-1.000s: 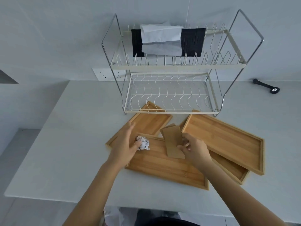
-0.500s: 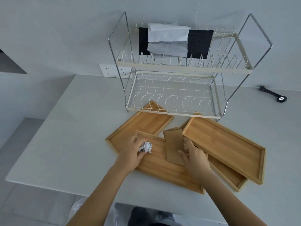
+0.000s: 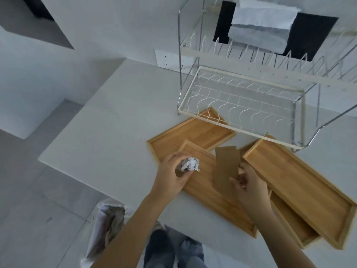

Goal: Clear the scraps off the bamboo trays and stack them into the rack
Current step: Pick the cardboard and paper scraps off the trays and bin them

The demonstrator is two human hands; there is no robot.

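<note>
Several bamboo trays lie overlapping on the white table in front of the wire rack. The nearest tray sits under both hands. My left hand is closed around a crumpled white paper ball, lifted just above that tray's left end. My right hand pinches the lower edge of a brown cardboard piece and holds it tilted up off the tray. A second tray lies behind, partly under the rack. A third tray rests at the right on top of another tray.
The two-tier rack has black and white cloths on its upper shelf; the lower shelf is bare wire. A wall socket sits left of the rack. A bag with rubbish stands on the floor below the table's near edge, beside my legs.
My left hand has closed on the paper ball and lifted it. My right hand has raised the cardboard piece off the tray. My view has swung left and down.
</note>
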